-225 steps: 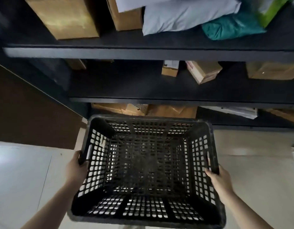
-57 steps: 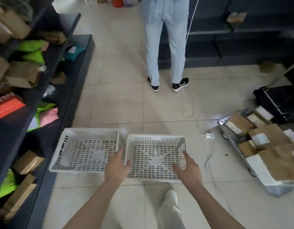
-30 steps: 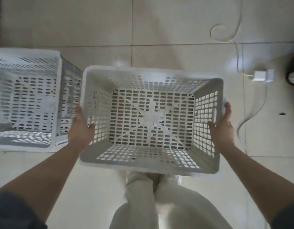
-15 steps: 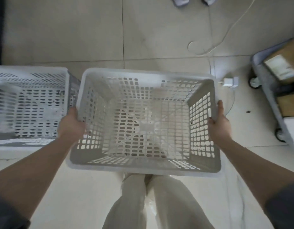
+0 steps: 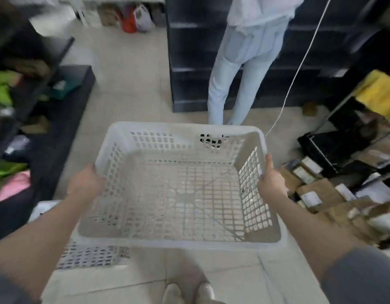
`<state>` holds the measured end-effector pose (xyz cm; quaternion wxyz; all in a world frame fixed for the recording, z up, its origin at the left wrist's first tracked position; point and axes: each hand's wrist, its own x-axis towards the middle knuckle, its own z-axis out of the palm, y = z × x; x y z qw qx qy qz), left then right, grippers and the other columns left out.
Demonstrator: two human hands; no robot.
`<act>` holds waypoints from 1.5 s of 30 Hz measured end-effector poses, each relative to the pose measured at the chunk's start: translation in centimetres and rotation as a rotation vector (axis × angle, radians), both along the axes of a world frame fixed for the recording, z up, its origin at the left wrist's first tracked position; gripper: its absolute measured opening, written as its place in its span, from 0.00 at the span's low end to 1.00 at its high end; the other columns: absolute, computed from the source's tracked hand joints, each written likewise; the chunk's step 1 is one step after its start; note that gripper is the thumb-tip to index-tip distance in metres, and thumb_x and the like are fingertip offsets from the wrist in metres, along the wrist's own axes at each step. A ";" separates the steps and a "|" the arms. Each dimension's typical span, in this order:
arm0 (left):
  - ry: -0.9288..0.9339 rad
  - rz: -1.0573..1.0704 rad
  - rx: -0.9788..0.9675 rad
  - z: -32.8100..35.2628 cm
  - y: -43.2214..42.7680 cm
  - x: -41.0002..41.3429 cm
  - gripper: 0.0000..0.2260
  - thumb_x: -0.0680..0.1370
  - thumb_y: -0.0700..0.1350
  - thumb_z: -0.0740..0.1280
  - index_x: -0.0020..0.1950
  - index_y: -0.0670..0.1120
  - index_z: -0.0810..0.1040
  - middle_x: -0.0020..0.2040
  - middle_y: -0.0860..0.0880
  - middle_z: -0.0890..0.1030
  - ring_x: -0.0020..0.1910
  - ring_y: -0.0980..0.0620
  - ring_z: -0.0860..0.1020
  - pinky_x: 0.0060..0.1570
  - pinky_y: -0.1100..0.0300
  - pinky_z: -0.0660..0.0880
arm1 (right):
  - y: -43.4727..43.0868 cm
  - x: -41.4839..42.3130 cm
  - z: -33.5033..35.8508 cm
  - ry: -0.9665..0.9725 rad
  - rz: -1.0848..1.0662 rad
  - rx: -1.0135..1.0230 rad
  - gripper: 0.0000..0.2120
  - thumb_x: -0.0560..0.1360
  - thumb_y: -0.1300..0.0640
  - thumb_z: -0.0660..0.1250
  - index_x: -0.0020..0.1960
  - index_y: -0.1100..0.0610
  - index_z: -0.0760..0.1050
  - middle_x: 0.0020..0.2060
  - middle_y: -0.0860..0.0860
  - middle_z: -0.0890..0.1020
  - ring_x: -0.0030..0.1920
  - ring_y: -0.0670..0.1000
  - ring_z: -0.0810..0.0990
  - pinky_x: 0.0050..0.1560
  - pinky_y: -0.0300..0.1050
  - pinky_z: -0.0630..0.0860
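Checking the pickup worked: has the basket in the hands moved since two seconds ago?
Yes. The held basket rose off the floor and now partly overlaps the second basket on the tiles.

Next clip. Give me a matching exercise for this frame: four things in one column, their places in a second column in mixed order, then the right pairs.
Things
1. carried basket
2. second basket
3. cardboard parcels
4. standing person

Places
A. heaped at the right side
B. on the floor, lower left, partly hidden by the carried one
C. beyond the far rim, in front of dark shelving
D. held at its side rims by left hand and right hand

Pairs: 1-D, 2-B, 3-A, 4-C
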<state>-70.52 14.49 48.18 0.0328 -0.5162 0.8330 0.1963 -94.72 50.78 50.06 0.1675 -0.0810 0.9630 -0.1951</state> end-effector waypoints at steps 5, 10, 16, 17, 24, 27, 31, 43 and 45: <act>0.162 0.139 -0.077 11.1 -0.3 4.2 0.10 0.77 0.41 0.61 0.57 0.40 0.71 0.56 0.33 0.78 0.56 0.33 0.77 0.55 0.43 0.75 | -1.8 1.9 10.6 0.133 0.052 -0.126 0.39 0.73 0.70 0.54 0.77 0.50 0.39 0.46 0.60 0.78 0.38 0.55 0.73 0.35 0.46 0.68; 0.243 0.219 -0.169 20.3 1.2 10.8 0.14 0.78 0.39 0.59 0.63 0.40 0.70 0.57 0.35 0.78 0.55 0.34 0.77 0.48 0.48 0.73 | -3.8 5.1 18.1 0.213 0.173 -0.212 0.39 0.74 0.69 0.53 0.76 0.47 0.37 0.39 0.56 0.74 0.36 0.55 0.75 0.29 0.46 0.70; 0.259 0.528 -0.251 25.8 7.3 24.4 0.15 0.78 0.40 0.59 0.64 0.39 0.68 0.58 0.34 0.77 0.58 0.34 0.76 0.53 0.45 0.73 | -7.2 10.8 23.0 0.304 0.506 -0.281 0.39 0.74 0.69 0.55 0.77 0.54 0.39 0.44 0.62 0.77 0.38 0.59 0.76 0.37 0.49 0.73; 0.254 0.562 -0.276 26.4 8.8 26.8 0.15 0.78 0.40 0.60 0.64 0.39 0.69 0.59 0.34 0.77 0.59 0.33 0.75 0.54 0.45 0.73 | -7.5 12.2 23.6 0.322 0.556 -0.299 0.38 0.74 0.68 0.56 0.77 0.55 0.40 0.49 0.64 0.77 0.45 0.62 0.77 0.43 0.50 0.73; 0.187 0.867 -0.252 29.2 19.6 45.8 0.17 0.77 0.43 0.63 0.65 0.39 0.69 0.58 0.36 0.78 0.57 0.36 0.77 0.53 0.49 0.75 | -10.1 27.1 26.6 0.189 0.875 -0.499 0.30 0.77 0.63 0.58 0.76 0.58 0.51 0.57 0.66 0.77 0.55 0.66 0.76 0.46 0.50 0.68; 0.200 0.989 -0.295 29.6 24.6 53.8 0.15 0.78 0.42 0.62 0.64 0.38 0.70 0.59 0.34 0.78 0.58 0.35 0.77 0.57 0.46 0.73 | -11.8 34.0 25.8 0.181 1.011 -0.509 0.31 0.78 0.57 0.57 0.77 0.53 0.47 0.56 0.60 0.78 0.56 0.64 0.77 0.48 0.50 0.72; 0.110 1.160 -0.340 30.6 31.9 64.3 0.15 0.79 0.45 0.60 0.63 0.38 0.71 0.60 0.35 0.78 0.59 0.35 0.77 0.57 0.46 0.73 | -12.5 44.7 25.6 0.176 1.194 -0.474 0.38 0.77 0.53 0.61 0.77 0.53 0.41 0.59 0.62 0.77 0.58 0.63 0.77 0.49 0.50 0.73; -0.009 1.611 -0.372 33.0 54.5 88.4 0.18 0.78 0.43 0.59 0.68 0.43 0.68 0.55 0.38 0.80 0.53 0.37 0.79 0.47 0.48 0.75 | -7.7 77.1 24.8 -0.035 1.611 -0.605 0.36 0.75 0.65 0.56 0.76 0.48 0.42 0.55 0.63 0.78 0.56 0.64 0.76 0.53 0.55 0.75; -0.022 1.667 -0.379 32.5 57.4 91.4 0.18 0.79 0.44 0.59 0.68 0.44 0.68 0.55 0.38 0.80 0.51 0.38 0.79 0.47 0.49 0.75 | -7.0 81.8 24.3 -0.046 1.677 -0.608 0.37 0.74 0.67 0.56 0.76 0.49 0.43 0.53 0.64 0.78 0.53 0.64 0.77 0.52 0.55 0.76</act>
